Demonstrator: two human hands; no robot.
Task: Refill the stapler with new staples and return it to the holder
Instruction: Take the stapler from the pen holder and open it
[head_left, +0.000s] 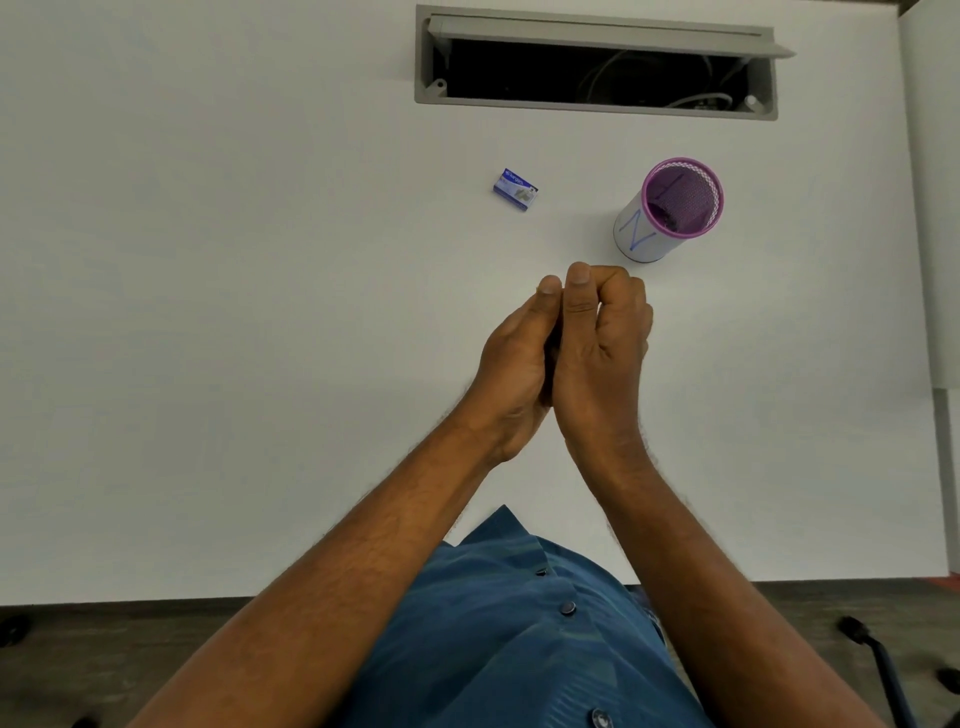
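My left hand (511, 364) and my right hand (605, 348) are pressed together palm to palm above the middle of the white desk (234, 312), thumbs side by side and fingers curled. Nothing shows between them. A small blue box of staples (515, 189) lies on the desk beyond my hands, slightly to the left. To the right of the box stands the purple mesh holder (636, 234), wrapped in white paper with a blue mark. A dark object (666, 214) lies inside it, low down; I cannot tell whether it is the stapler.
A grey cable hatch (597, 109) is open at the back of the desk, with wires inside. The desk's near edge runs just in front of my blue shirt (519, 623). A chair base (878, 654) shows on the floor at lower right.
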